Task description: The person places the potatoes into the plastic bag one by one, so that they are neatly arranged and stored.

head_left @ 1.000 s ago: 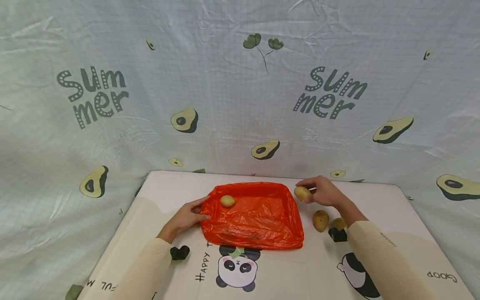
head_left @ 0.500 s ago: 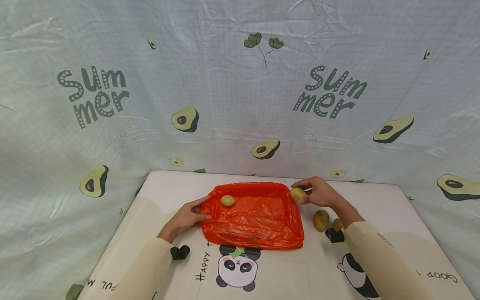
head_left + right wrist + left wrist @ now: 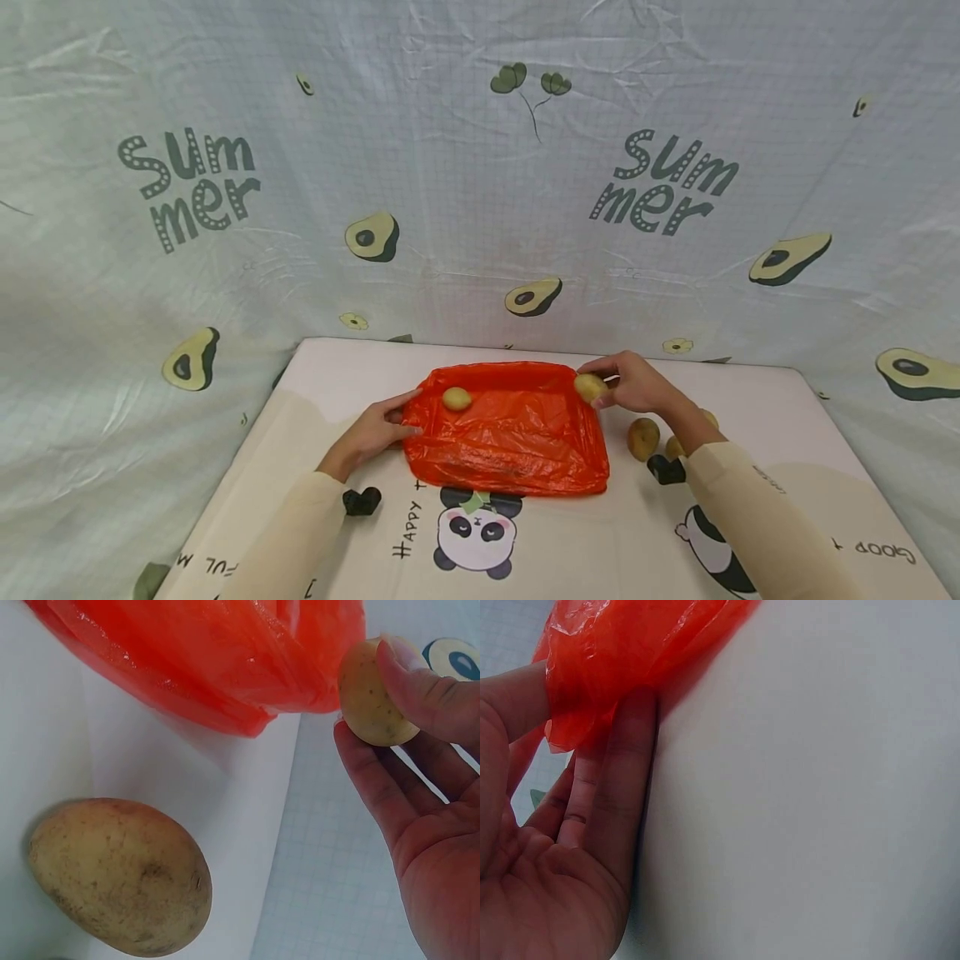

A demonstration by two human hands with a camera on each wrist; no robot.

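Observation:
A red plastic bag [image 3: 510, 458], spread into a shallow tray shape, lies mid-table in the head view. One potato [image 3: 457, 399] rests inside it at the left. My left hand [image 3: 372, 433] grips the bag's left edge; in the left wrist view the thumb lies over the red plastic [image 3: 630, 652] and fingers go beneath it. My right hand [image 3: 630, 383] holds a small potato [image 3: 367, 697] between thumb and fingers, right at the bag's right rim. Below that hand a larger, browner potato [image 3: 124, 877] lies on the table.
More potatoes [image 3: 675, 448] sit partly hidden by the right forearm, beside the brown potato [image 3: 643, 439]. Black wrist devices show under the left wrist [image 3: 362, 501] and right wrist [image 3: 666, 469]. A printed curtain [image 3: 450, 167] hangs behind the table [image 3: 585, 550].
My right hand has moved left with the potato, from beside the bag to its right rim. The left hand keeps its grip on the bag's left edge.

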